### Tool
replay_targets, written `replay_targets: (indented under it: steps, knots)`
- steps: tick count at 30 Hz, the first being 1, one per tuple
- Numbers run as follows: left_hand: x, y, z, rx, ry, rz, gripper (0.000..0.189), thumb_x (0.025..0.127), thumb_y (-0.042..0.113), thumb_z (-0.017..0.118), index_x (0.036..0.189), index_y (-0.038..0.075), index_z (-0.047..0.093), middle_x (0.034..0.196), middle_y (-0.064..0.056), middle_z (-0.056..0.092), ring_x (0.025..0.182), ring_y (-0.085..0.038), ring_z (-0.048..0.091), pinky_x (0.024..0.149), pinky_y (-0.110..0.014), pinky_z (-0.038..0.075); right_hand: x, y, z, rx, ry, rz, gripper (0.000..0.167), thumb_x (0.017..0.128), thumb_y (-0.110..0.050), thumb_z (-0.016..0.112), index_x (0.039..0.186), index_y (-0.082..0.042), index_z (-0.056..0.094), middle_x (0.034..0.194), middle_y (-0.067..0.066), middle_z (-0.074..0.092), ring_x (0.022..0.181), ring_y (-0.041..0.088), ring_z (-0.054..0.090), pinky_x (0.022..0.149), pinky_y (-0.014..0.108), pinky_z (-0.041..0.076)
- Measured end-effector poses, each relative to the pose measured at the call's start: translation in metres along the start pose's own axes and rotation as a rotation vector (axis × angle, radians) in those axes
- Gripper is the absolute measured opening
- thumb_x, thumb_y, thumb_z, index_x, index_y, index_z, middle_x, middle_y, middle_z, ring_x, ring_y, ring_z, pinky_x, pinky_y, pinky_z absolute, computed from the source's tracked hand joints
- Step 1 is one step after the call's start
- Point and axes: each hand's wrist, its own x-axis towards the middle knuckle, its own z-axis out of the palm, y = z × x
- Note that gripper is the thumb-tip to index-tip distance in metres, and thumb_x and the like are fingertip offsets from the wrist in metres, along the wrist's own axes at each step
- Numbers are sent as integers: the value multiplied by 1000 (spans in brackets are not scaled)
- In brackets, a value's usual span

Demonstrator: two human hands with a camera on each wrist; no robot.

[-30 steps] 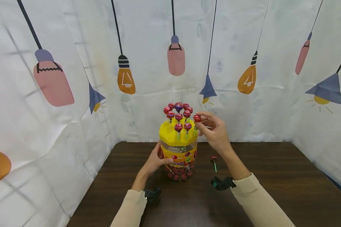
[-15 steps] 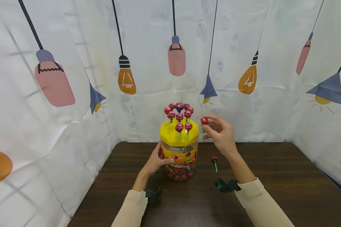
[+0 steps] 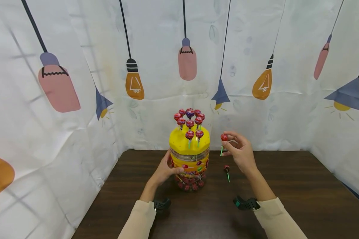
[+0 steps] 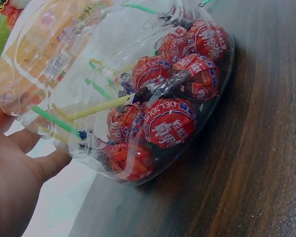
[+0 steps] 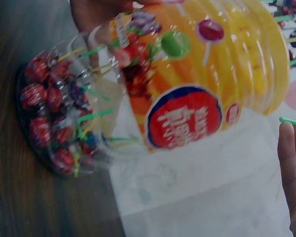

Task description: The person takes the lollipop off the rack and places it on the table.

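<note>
A clear plastic jar (image 3: pixel 190 166) with a yellow lid (image 3: pixel 179 142) stands upright on the table. Several wrapped lollipops (image 3: pixel 189 134) stick up from the lid, and more lollipops (image 4: pixel 170 122) lie in the bottom of the jar. My left hand (image 3: pixel 164 170) grips the jar's left side, thumb across the front. To the right of the jar, in the air, my right hand (image 3: pixel 240 149) pinches a red lollipop (image 3: pixel 224 137) by its head, green stick pointing down. The right wrist view shows that green stick (image 5: pixel 291 121) beside a finger. One loose lollipop (image 3: pixel 226 168) lies on the table below.
The dark wooden table (image 3: pixel 287 186) reaches to a white curtain (image 3: pixel 167 83) printed with lamps, which hangs behind it and along both sides. A black band (image 3: pixel 246 203) is on the right wrist and another band (image 3: pixel 162 203) on the left.
My right hand has moved away from the lid, rightward and down, carrying the pinched lollipop with it. The left hand keeps its grip on the jar.
</note>
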Motion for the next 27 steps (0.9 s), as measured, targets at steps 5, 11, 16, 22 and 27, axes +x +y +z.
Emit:
replay_targets:
  steps: [5,11,16,22,27]
  knots:
    - [-1,-2,1,-5,-8,1,85,93,21,77,160,29,24,149,-11,48,129,-22,58,107,-35,53,-7,11,-9,-5,4,38,41,96,-2,69,132,11,55,108,4,62,84,10,68,61,35,64]
    - [-1,-3,2,-9,-18,8,85,93,22,77,160,30,24,149,-10,48,130,-22,57,108,-35,53,-13,25,-22,3,22,87,35,97,-1,68,131,1,61,110,2,62,82,10,66,61,34,64]
    - [0,-3,2,-11,-16,6,84,93,22,77,159,29,25,149,-11,48,130,-23,58,108,-35,53,-15,37,-34,34,30,129,33,97,-5,69,129,-7,64,110,0,63,81,8,67,62,32,64]
    - [0,-1,1,-7,-4,-9,83,93,20,77,158,28,27,148,-10,48,129,-21,58,108,-34,53,-15,44,-47,39,28,185,34,98,-10,69,132,-11,63,114,-1,60,82,8,65,66,31,64]
    - [1,-1,0,-1,-1,2,82,93,19,76,158,26,27,148,-11,48,129,-20,58,108,-34,52,-14,54,-58,20,10,175,35,98,-10,68,133,-10,62,114,0,60,81,8,66,65,31,64]
